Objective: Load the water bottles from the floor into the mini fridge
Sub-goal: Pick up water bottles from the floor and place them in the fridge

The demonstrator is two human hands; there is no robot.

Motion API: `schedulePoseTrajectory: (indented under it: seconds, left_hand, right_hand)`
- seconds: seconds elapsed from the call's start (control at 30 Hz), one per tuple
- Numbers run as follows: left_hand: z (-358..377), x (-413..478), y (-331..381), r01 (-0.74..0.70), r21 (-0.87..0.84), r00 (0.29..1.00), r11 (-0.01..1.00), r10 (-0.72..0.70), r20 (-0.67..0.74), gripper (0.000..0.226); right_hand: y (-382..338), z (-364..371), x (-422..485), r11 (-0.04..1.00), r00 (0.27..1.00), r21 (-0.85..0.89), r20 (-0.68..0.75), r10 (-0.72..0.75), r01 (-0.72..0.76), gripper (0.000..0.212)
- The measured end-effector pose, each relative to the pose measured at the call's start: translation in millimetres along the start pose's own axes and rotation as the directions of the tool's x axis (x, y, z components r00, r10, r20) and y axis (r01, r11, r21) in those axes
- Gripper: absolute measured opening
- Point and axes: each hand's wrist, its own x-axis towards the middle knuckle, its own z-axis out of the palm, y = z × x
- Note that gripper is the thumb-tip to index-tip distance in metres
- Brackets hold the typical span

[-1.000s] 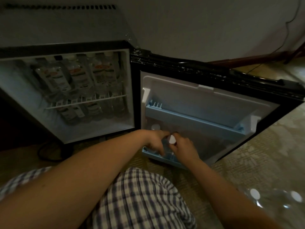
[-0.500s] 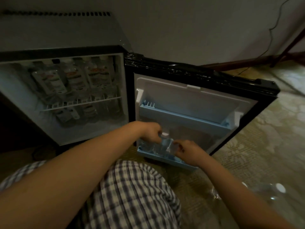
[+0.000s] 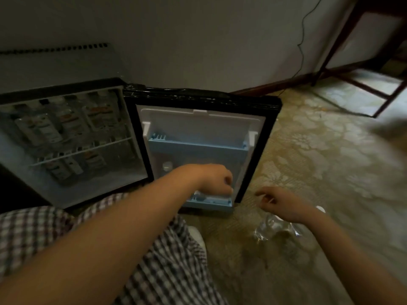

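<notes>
A few water bottles (image 3: pixel 275 227) lie on the floor (image 3: pixel 330 172) yet to be loaded, the right hand (image 3: pixel 279 203) just above them — its grip loose, fingers half-curled, holding nothing. Beyond, the left hand (image 3: pixel 217 181) is curled down in the lower door rack (image 3: pixel 211 201) beside a white-capped bottle (image 3: pixel 167 166) (whether its grip has one is unclear); the upper door rack (image 3: pixel 198 148) looks bare, while both shelves of the mini fridge (image 3: pixel 88 190) are lined with bottles — the job seems mostly done.
</notes>
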Motion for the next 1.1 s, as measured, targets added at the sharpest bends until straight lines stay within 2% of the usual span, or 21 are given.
schedulePoseTrajectory:
  seconds: [0.1,0.27,0.4,0.53,0.73,0.83,1.0,1.1]
  left_hand:
    - [28.4,5.9,33.7,-0.039,-0.051,0.998,0.998,0.041,0.037,0.041]
    - [65.9,30.1,64.8,0.014,-0.125,0.992,0.992,0.002,0.125,0.044]
    - [92.6,60.5,81.1,0.067,-0.285,0.995,0.956,-0.043,0.090,0.039]
    - [128.2,83.7,84.2,0.125,-0.461,0.992,0.879,-0.118,0.043,0.025]
    - [162.9,103.4,81.4,0.213,-0.526,0.974,0.823,-0.218,0.054,0.037]
    - [172.3,107.7,81.7,0.237,-0.542,0.968,0.806,-0.244,0.059,0.042]
    - [179.0,110.4,79.9,0.262,-0.532,0.963,0.805,-0.252,0.092,0.051]
    - [180.1,110.4,76.8,0.265,-0.542,0.962,0.798,-0.259,0.089,0.053]
  right_hand:
    - [39.2,-4.2,-23.0,0.998,0.998,0.019,-0.028,0.059,-0.058,0.035]
    - [82.8,0.4,-50.1,0.991,0.991,-0.033,-0.031,0.132,-0.133,0.034]
    - [109.5,19.8,-59.0,0.978,0.979,-0.049,0.024,0.202,-0.201,0.038]
    - [131.8,43.5,-45.7,0.967,0.967,0.000,0.002,0.255,-0.255,0.046]
    - [138.6,69.2,-4.3,0.978,0.977,0.013,-0.035,0.209,-0.208,0.059]
    - [138.6,78.6,18.5,0.971,0.970,-0.019,-0.057,0.238,-0.239,0.065]
    - [141.0,97.0,38.2,0.960,0.960,-0.046,-0.064,0.272,-0.275,0.059]
    - [141.9,104.0,41.2,0.955,0.958,-0.088,-0.079,0.277,-0.284,0.048]
